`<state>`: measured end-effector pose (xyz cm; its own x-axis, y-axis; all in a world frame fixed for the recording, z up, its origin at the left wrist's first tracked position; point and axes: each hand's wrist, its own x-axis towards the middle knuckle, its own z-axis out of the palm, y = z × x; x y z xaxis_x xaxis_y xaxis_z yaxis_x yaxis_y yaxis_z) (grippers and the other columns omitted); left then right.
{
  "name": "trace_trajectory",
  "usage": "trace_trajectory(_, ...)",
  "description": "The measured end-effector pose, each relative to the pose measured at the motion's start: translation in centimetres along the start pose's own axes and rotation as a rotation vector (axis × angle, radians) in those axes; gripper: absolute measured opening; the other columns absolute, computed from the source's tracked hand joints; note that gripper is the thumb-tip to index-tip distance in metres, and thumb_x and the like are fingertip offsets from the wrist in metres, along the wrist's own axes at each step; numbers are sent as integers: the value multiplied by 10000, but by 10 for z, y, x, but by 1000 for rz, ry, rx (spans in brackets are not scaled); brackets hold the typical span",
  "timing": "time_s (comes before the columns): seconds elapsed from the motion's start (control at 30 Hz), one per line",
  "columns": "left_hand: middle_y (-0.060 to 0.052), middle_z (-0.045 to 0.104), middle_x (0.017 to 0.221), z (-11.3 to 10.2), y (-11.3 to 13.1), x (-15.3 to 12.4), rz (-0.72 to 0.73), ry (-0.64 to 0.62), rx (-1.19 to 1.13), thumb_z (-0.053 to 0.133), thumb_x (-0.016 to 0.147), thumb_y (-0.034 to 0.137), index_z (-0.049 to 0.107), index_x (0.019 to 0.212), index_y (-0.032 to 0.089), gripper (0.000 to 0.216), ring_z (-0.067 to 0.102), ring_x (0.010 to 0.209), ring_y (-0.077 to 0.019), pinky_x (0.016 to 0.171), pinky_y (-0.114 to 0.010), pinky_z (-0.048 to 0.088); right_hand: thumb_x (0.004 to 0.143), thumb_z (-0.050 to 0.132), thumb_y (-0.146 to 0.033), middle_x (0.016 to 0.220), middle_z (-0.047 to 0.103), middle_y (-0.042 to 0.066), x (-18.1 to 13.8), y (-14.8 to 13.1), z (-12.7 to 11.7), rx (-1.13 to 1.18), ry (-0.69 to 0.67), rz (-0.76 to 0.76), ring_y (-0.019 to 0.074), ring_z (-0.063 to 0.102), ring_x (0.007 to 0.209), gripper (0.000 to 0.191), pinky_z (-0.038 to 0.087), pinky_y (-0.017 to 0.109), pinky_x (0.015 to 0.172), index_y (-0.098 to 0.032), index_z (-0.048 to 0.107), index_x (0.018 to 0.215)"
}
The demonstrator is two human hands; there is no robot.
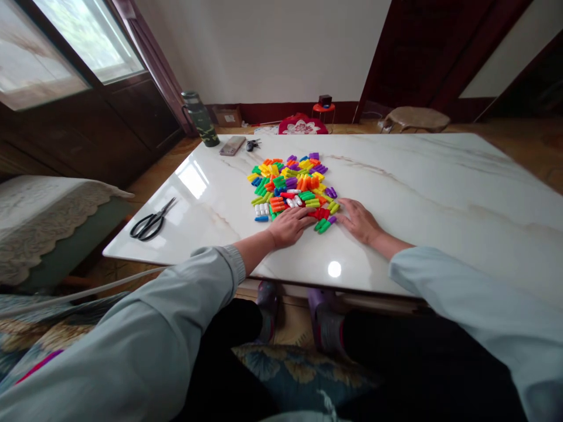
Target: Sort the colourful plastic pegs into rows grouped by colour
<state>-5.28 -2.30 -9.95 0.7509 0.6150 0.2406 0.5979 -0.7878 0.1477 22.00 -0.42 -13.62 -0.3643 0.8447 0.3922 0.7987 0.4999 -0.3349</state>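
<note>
A heap of small bright plastic pieces [292, 184] in many colours lies on the white marble table [440, 193]. My left hand [290, 225] rests flat at the heap's near edge, fingers stretched out and touching red and green pieces. My right hand [358, 220] lies flat on the tabletop just right of the heap, fingers extended toward a few green and purple pieces [325, 224]. Neither hand grips anything.
Black scissors [152, 221] lie near the table's left edge. A phone [232, 145], keys [252, 143] and a dark camouflage bottle [200, 119] stand at the far left corner. A covered seat [48, 223] is at left, a round stool [416, 119] beyond the table.
</note>
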Motion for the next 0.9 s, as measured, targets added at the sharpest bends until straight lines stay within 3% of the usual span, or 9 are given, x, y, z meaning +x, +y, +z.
trace_trajectory(0.9,-20,459,1474,3,0,-1,-23,49,-5,432,891,164,581,1298,247,441,477,1277,-218,1084,-378,355,926,447,-454,1278,584,156,0,-3,0,-21,40,-33,308,509,1209,491,422,489,1055,-142,520,1297)
